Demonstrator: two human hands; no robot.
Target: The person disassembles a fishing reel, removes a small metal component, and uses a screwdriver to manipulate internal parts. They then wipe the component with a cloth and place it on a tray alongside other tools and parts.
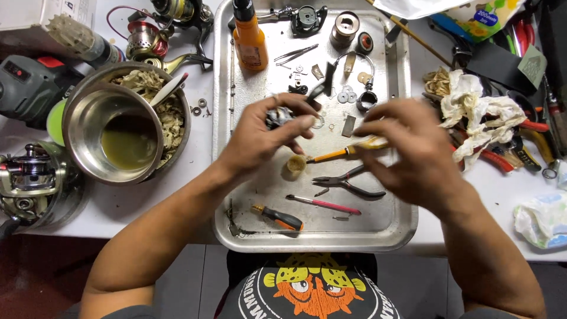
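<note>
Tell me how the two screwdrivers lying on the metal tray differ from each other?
The orange-and-black screwdriver is short and stubby with a thick handle; the pink screwdriver is long and thin as a pencil. The stubby one lies nearer the tray's front edge, the pink one just below the pliers. Both lie flat and untouched, at a similar slant.

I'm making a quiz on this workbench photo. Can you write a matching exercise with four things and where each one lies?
Things:
1. orange bottle
2. black pliers
3. steel bowl of greenish liquid
4. crumpled white rag

Places:
A. right of the tray, on red-handled tools
B. far left corner of the tray
C. left of the tray
D. in the tray, near the right hand

Pairs: 1-B, 2-D, 3-C, 4-A
</note>
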